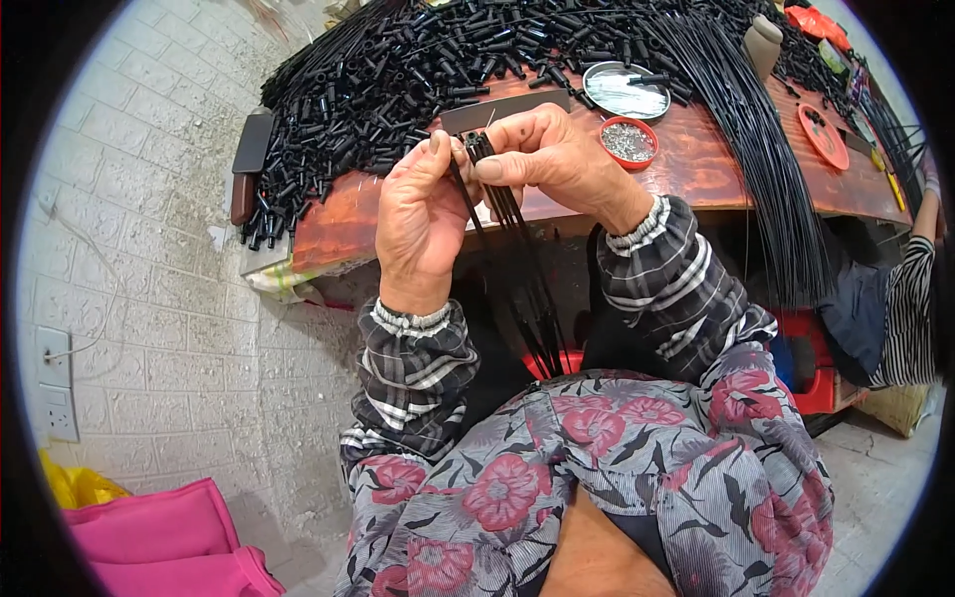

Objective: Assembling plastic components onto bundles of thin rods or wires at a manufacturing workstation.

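Observation:
My left hand (423, 214) and my right hand (547, 159) are raised close together in front of the table's near edge. Between my left thumb and fingers I pinch one thin black rod (466, 194) near its upper end. My right thumb and fingers close around a bundle of similar black rods (527, 254), whose lower ends hang toward my lap. Small dark ends (477, 145) of the bundle show above my right thumb. My fingertips partly hide what lies between the two hands.
A wood-patterned table (686, 149) carries a large heap of short black tubes (398, 95). Long black strands (761, 149) drape over its edge at right. A red-rimmed dish of small metal parts (628, 142) and a round tin (627, 91) stand nearby. At far right is another person's striped sleeve (907, 308).

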`<state>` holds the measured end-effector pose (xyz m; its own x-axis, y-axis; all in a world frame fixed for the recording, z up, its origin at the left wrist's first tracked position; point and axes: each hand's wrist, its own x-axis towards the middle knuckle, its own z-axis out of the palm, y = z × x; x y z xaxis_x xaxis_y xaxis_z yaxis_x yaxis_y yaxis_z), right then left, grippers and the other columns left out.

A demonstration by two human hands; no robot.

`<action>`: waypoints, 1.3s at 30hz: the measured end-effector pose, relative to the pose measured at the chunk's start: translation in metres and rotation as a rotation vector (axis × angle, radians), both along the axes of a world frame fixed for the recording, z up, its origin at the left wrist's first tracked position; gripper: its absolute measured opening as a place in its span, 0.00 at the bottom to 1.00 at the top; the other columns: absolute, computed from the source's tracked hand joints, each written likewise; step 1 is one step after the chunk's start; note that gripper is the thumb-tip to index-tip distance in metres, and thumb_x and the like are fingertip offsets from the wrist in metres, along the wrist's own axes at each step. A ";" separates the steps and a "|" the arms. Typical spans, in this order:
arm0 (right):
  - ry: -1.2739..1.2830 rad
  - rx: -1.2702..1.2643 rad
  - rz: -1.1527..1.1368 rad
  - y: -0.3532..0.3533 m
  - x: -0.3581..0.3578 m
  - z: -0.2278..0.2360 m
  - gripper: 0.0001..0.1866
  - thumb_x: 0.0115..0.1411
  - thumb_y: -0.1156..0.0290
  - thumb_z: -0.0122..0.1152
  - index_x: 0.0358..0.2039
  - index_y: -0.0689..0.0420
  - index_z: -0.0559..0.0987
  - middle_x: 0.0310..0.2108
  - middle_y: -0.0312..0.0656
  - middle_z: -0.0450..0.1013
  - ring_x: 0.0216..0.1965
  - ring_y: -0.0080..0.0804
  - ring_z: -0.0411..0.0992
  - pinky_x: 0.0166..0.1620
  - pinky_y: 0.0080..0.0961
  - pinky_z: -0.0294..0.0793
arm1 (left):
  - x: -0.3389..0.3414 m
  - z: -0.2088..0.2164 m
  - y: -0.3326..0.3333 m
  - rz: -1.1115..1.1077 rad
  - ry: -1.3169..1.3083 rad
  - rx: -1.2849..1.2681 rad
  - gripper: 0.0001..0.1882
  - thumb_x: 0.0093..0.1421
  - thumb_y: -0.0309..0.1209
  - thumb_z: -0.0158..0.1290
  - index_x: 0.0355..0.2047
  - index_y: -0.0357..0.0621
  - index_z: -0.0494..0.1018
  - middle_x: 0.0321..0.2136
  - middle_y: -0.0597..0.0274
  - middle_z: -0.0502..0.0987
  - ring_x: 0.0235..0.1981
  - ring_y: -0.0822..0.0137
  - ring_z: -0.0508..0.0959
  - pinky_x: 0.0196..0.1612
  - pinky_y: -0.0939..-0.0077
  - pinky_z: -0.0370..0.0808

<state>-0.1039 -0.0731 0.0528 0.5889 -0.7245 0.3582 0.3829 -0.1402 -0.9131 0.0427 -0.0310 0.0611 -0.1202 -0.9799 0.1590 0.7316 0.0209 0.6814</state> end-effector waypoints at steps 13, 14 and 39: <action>0.113 -0.241 -0.481 0.029 0.014 0.004 0.14 0.49 0.73 0.61 0.12 0.58 0.67 0.13 0.25 0.59 0.16 0.09 0.53 0.16 0.12 0.50 | -0.017 -0.007 0.011 0.434 -0.189 -0.134 0.02 0.53 0.24 0.51 0.28 0.38 0.71 0.27 0.65 0.73 0.29 0.75 0.71 0.36 0.84 0.67; 0.118 -0.245 -0.538 0.035 0.017 0.006 0.15 0.49 0.73 0.60 0.12 0.58 0.66 0.13 0.25 0.58 0.16 0.09 0.53 0.17 0.13 0.49 | -0.020 -0.004 0.013 0.461 -0.168 -0.108 0.02 0.53 0.23 0.51 0.27 0.37 0.71 0.26 0.66 0.73 0.29 0.76 0.71 0.36 0.85 0.67; 0.001 0.040 -0.247 0.013 -0.024 -0.022 0.11 0.56 0.70 0.53 0.36 0.63 0.75 0.29 0.34 0.73 0.30 0.15 0.68 0.33 0.10 0.65 | -0.038 -0.035 0.005 0.322 -0.179 -0.055 0.10 0.54 0.26 0.51 0.37 0.35 0.72 0.31 0.65 0.74 0.28 0.78 0.72 0.30 0.85 0.70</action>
